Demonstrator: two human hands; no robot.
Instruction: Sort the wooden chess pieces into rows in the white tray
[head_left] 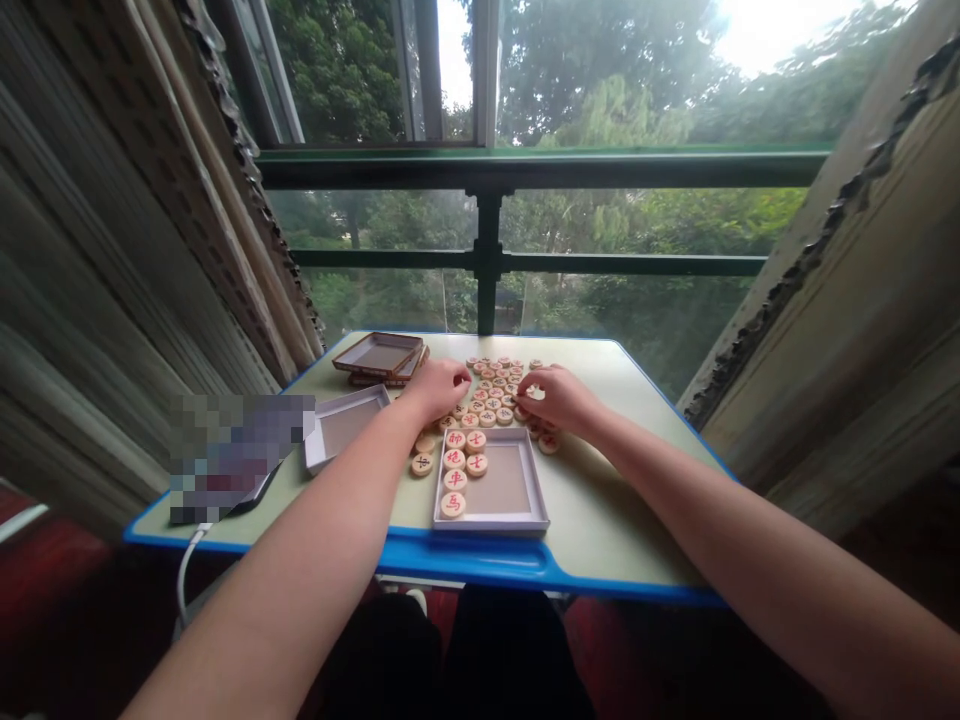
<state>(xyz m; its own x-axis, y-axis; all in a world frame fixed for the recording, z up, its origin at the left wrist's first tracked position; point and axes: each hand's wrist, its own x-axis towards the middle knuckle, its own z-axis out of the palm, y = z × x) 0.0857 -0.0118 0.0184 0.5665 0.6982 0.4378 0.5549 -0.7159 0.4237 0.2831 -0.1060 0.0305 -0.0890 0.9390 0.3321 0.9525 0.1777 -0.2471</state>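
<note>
Round wooden Chinese chess pieces (pixel 487 418) with red and dark characters lie in a loose pile on the table. At the pile's left side is my left hand (pixel 441 385), its fingers curled together; what they hold, if anything, is hidden. My right hand (pixel 556 392) reaches in from the right, thumb and forefinger closing on a chess piece at the pile's edge. In front of the pile sits a shallow white box tray (pixel 517 522). Red-marked pieces (pixel 454 481) line its left side, with two more beside them. Outside it, a dark-marked piece (pixel 421 464) lies near the left wall.
Another white tray (pixel 330 462) lies left of my left forearm, beside a phone (pixel 259 485) with a white cable (pixel 184 570). Brown-rimmed box parts (pixel 379 352) are stacked at the back left. The blue-edged table (pixel 637 530) stands against a window railing (pixel 600 170).
</note>
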